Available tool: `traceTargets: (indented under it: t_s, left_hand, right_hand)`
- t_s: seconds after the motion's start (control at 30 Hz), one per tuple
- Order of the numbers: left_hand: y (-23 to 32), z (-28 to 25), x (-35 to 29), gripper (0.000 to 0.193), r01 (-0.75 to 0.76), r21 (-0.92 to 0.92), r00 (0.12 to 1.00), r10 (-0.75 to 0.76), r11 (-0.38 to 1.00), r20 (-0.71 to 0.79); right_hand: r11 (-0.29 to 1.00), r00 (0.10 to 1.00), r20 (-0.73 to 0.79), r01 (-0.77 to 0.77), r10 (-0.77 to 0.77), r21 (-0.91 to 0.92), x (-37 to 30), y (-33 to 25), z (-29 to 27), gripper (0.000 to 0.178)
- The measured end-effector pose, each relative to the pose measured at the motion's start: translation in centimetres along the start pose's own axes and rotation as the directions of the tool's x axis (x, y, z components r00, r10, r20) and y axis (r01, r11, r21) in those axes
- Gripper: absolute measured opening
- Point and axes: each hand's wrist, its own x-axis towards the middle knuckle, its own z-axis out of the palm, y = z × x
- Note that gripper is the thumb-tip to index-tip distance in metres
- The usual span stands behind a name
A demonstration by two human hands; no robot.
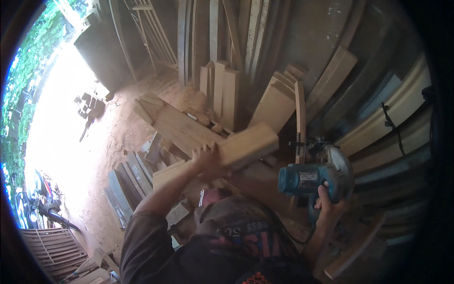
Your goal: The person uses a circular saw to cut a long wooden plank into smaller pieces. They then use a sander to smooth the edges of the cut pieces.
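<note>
My right hand point(329, 206) is wrapped round the rear handle of a teal circular saw point(307, 179), out to the right. Its round metal guard faces right, and the blade cannot be made out. My left hand point(208, 159) grips a thick, light-brown wooden beam point(248, 146), fingers bent over its upper side; the thumb is hidden. Slanting up to the right, the beam ends a little short of the saw, with a gap between them. Beyond my left hand lies a wide plank point(177, 124), angled toward the upper left.
Short wood offcuts point(127, 182) are stacked left of my arm. Upright boards point(224, 92) and long planks lean along the far side and right. A sawdust heap point(193, 100) lies behind the plank. A motorbike point(42, 203) and a slatted wooden panel point(54, 251) stand at left.
</note>
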Motion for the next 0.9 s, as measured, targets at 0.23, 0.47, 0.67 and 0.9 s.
traceTargets:
  t_s: [0.23,0.47,0.67,0.9]
  left_hand:
    - [-9.6,-4.4,2.4,0.111,0.253,-0.444,0.864,-0.407,0.86,-0.296]
    - [-14.5,4.7,-3.9,0.118,0.238,-0.44,0.815,-0.424,0.866,-0.395]
    - [-21.6,7.3,-4.7,0.105,0.042,-0.739,0.875,-0.381,0.673,-0.298]
    - [-20.2,8.3,-5.0,0.099,0.21,-0.841,0.938,-0.345,0.499,0.03]
  right_hand:
    - [0.998,0.996,-0.066,-0.062,0.061,-0.002,-1.3,0.9,-2.2,0.027]
    - [0.998,0.998,0.01,-0.064,0.064,0.019,-3.2,1.8,-2.4,0.027]
    - [0.999,0.995,0.09,-0.031,0.035,-0.036,-4.7,1.4,-0.7,0.025]
    - [0.998,0.987,0.158,-0.015,0.025,-0.062,-6.2,0.3,-0.3,0.028]
